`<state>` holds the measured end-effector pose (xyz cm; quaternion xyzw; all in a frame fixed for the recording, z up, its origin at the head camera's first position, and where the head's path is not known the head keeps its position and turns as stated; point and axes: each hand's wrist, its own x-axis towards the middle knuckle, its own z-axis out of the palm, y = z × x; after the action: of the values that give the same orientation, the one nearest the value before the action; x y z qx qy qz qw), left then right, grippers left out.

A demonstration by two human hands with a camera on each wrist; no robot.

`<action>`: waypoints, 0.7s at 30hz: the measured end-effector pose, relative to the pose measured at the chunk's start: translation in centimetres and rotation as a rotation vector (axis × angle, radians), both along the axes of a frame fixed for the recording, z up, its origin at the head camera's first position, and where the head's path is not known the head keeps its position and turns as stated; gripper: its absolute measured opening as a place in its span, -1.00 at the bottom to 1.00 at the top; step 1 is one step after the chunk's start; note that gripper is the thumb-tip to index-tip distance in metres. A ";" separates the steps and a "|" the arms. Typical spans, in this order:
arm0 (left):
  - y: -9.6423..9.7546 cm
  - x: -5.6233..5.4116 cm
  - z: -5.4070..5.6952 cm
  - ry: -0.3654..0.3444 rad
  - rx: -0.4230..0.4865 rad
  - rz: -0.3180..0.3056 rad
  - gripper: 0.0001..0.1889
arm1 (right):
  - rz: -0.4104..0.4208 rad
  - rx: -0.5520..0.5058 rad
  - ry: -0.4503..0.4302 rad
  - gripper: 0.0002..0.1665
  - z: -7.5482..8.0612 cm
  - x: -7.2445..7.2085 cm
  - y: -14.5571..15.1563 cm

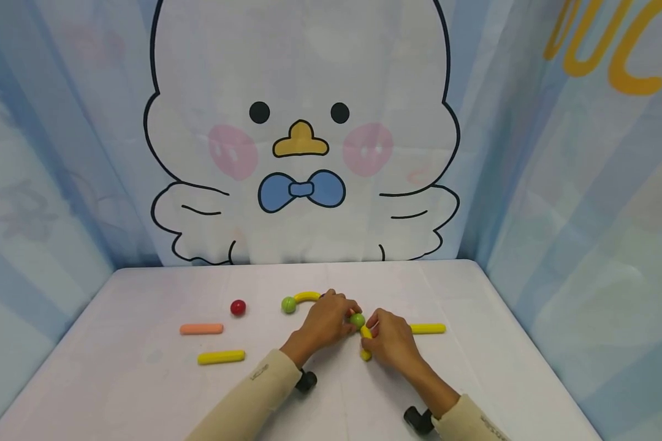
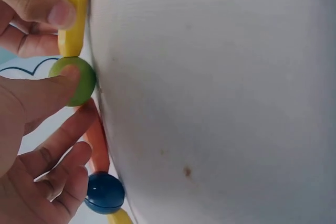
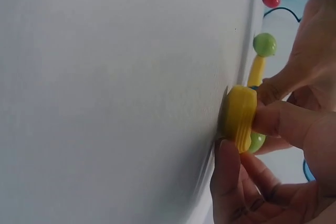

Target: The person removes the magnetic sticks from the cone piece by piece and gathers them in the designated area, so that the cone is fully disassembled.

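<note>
A chain of toy rods and balls lies near the middle of the table. My left hand [image 1: 327, 318] pinches a green ball [image 2: 81, 80], the thumb pressing on its side. My right hand [image 1: 393, 342] grips a curved yellow rod [image 3: 240, 119] between thumb and fingers. In the left wrist view one end of this rod touches the green ball. From that ball's other side an orange rod [image 2: 98, 142] runs to a dark blue ball [image 2: 105, 193]. Beyond it a second curved yellow rod [image 1: 307, 296] reaches another green ball [image 1: 289, 304]. The left hand hides part of the chain in the head view.
On the left lie a red ball [image 1: 238, 307], a straight orange rod [image 1: 201, 329] and a straight yellow rod [image 1: 221, 357]. Another yellow rod [image 1: 428, 328] is just right of the right hand. A cloth backdrop [image 1: 303, 233] rises behind the white table [image 1: 116, 392].
</note>
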<state>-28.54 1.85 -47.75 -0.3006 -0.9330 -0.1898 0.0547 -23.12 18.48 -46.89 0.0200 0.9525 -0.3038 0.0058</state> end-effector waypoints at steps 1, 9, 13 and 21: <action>0.0 0.0 0.0 -0.004 -0.005 0.002 -0.69 | 0.002 0.001 0.002 -0.68 0.0 0.0 0.1; -0.1 0.3 0.3 -0.016 -0.036 -0.002 -0.66 | 0.018 0.025 0.026 -0.71 0.1 0.4 0.7; -0.2 0.3 0.5 -0.022 -0.035 0.003 -0.64 | 0.010 0.026 0.033 -0.72 0.4 0.6 1.2; -0.3 0.3 0.4 -0.042 -0.037 0.026 -0.56 | -0.037 0.022 0.048 -0.73 0.8 1.2 3.3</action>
<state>-28.21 1.56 -47.36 -0.2852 -0.9412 -0.1783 0.0319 -21.96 21.78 -46.07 0.0303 0.9551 -0.2939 -0.0227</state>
